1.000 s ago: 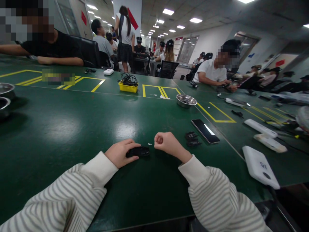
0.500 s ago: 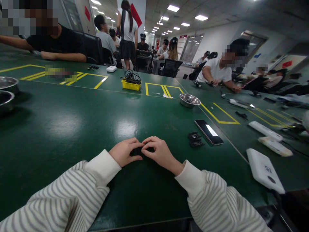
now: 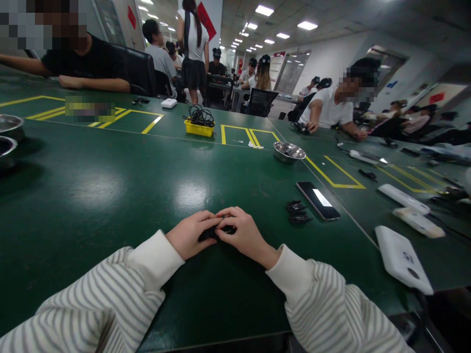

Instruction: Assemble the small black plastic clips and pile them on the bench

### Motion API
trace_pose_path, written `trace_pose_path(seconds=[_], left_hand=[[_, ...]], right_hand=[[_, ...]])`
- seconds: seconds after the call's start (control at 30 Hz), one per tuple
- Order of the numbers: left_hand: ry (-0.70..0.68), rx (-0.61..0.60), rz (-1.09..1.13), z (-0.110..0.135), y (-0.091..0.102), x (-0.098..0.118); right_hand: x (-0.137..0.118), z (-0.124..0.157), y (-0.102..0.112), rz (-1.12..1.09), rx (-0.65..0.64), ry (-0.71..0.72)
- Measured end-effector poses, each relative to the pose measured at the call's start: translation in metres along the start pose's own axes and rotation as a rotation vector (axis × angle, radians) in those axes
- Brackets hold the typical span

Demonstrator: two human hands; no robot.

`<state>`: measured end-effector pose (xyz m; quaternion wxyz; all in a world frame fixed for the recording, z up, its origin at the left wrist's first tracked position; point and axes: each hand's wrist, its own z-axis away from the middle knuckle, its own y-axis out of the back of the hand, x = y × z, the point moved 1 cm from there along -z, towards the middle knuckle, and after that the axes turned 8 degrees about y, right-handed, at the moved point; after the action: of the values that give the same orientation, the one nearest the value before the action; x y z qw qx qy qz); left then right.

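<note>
My left hand (image 3: 189, 236) and my right hand (image 3: 243, 234) meet over the near middle of the table. Both are closed on a small black object (image 3: 208, 233), its kind hidden by the fingers. Its dark surface shows in the gap of the left hand and again under the right fingers. The thumbs and fingertips pinch it close to the tabletop. To the right of my right hand lie small black bundles (image 3: 297, 212), too dark to make out. Beside them a phone (image 3: 318, 200) lies face up with a lit white patch on its screen.
Across the green table (image 3: 121, 211) are a yellow box (image 3: 199, 128) of black cables, a steel bowl (image 3: 289, 152) and more bowls (image 3: 9, 128) at the left edge. White devices (image 3: 404, 260) lie at right. A co-worker (image 3: 327, 108) handles something dark opposite.
My hands stay together in nearly the same spot, with the black object in their grip slightly shifted. The co-worker opposite has moved a hand to the left, onto a dark item.
</note>
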<state>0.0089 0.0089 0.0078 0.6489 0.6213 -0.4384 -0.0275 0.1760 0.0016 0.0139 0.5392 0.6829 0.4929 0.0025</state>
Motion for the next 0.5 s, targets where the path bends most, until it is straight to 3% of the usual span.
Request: trace_pose_path(seconds=[0.27,0.5], left_hand=[[-0.015,0.031,0.009,-0.002,-0.002,-0.008],[-0.119,0.012,0.024,-0.001,0.002,-0.011]], right_hand=[[0.002,0.001,-0.002,0.008,-0.008,-0.046],[0.000,0.001,-0.001,0.008,-0.002,-0.067]])
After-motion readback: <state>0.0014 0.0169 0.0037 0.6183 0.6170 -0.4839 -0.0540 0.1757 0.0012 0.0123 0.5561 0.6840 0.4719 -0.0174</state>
